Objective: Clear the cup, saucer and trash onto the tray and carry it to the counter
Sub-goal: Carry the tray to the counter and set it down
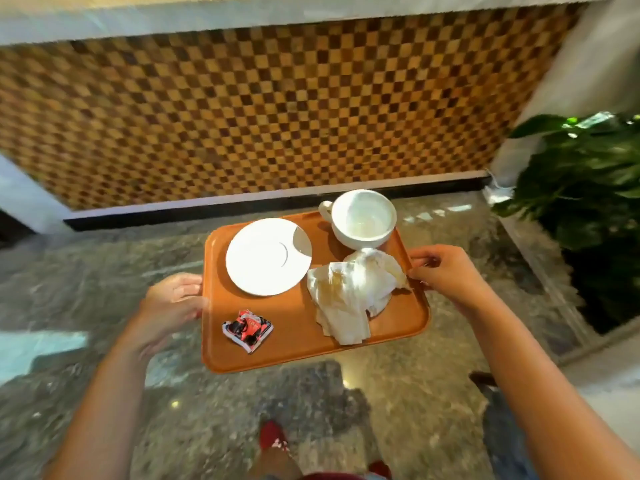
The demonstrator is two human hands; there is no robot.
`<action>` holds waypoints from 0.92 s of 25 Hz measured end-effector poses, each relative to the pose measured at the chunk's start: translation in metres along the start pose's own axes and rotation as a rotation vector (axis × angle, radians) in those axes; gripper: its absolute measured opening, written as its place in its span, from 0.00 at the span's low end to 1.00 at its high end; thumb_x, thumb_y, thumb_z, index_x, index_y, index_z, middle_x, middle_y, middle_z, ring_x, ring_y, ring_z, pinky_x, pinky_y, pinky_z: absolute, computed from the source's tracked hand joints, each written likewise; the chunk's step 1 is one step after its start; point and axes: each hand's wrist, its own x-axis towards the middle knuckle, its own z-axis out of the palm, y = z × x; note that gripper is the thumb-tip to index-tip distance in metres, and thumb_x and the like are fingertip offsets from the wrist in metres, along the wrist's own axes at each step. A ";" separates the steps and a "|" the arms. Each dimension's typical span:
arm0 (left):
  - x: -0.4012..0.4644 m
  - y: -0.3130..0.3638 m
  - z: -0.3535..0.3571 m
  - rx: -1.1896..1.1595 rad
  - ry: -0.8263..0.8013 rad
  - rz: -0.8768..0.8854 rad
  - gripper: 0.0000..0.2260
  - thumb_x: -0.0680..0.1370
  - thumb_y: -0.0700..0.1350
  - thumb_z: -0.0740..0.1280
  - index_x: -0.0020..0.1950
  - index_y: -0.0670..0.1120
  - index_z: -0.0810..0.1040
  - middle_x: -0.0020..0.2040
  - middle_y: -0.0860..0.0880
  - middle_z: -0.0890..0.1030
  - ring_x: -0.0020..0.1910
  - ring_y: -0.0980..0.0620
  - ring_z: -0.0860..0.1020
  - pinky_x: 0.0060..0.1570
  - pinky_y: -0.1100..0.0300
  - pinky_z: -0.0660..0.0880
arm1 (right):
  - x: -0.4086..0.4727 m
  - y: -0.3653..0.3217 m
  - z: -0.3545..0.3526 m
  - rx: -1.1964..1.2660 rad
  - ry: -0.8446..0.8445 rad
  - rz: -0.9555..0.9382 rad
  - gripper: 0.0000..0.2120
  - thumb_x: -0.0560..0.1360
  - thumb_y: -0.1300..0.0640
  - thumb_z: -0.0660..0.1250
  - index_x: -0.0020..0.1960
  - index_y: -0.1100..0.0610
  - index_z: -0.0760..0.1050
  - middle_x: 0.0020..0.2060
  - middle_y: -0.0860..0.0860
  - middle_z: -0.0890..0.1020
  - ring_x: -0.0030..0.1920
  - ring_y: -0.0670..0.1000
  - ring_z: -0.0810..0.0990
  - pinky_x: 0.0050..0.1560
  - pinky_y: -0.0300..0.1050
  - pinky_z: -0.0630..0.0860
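Polished stone floor point(398, 427) lies below us, a checkered wood-tile counter front point(277, 109) ahead. We carry the orange plastic tray point(298, 334) in the air, left hand point(169, 306) and right hand point(446, 275) clamped on its side rims. On it: white ceramic cup point(363, 218), white saucer point(266, 256), crumpled stained napkin point(349, 292), red wrapper point(247, 329).

place: looks like a café or hotel lounge | cues: polished stone floor point(398, 410) | service counter front point(277, 109) in brown checker mosaic | potted plant point(585, 188) at the right | orange serving tray point(298, 341) carrying used crockery
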 end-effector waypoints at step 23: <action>0.229 -0.018 -0.382 -0.184 0.425 -0.107 0.13 0.75 0.31 0.64 0.50 0.48 0.78 0.51 0.46 0.80 0.54 0.47 0.76 0.60 0.49 0.69 | 0.285 -0.262 0.391 -0.054 -0.313 -0.073 0.12 0.73 0.71 0.64 0.45 0.56 0.79 0.35 0.52 0.82 0.36 0.49 0.80 0.30 0.36 0.76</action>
